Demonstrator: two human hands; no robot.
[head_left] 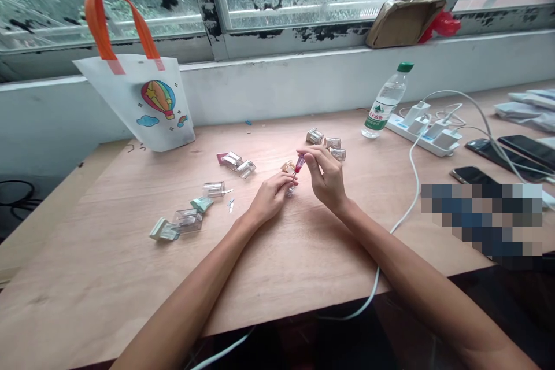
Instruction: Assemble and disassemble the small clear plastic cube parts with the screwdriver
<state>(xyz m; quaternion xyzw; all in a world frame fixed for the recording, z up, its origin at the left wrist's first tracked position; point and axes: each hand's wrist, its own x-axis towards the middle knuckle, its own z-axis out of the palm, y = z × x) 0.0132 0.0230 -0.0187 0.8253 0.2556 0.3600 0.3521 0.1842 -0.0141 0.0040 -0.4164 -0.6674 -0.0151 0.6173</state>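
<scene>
Screwdriver point(299, 163), small, purple-red handle, tilted over the worktop point(299, 277), shaft down at the left fingers. Right hand point(325, 176): fingers closed on the handle, pinch-style. Left hand point(269, 195): fingers bent in close at a clear plastic piece point(290, 191), mostly hidden from here; can't tell how firm the hold is. Yellowish piece point(288, 167) just beyond them. Screwdriver looks light and stiff, handle maybe slick; best pinched there. Clear piece probably light, hard, slippery, might crack; take it by its sides, gently.
</scene>
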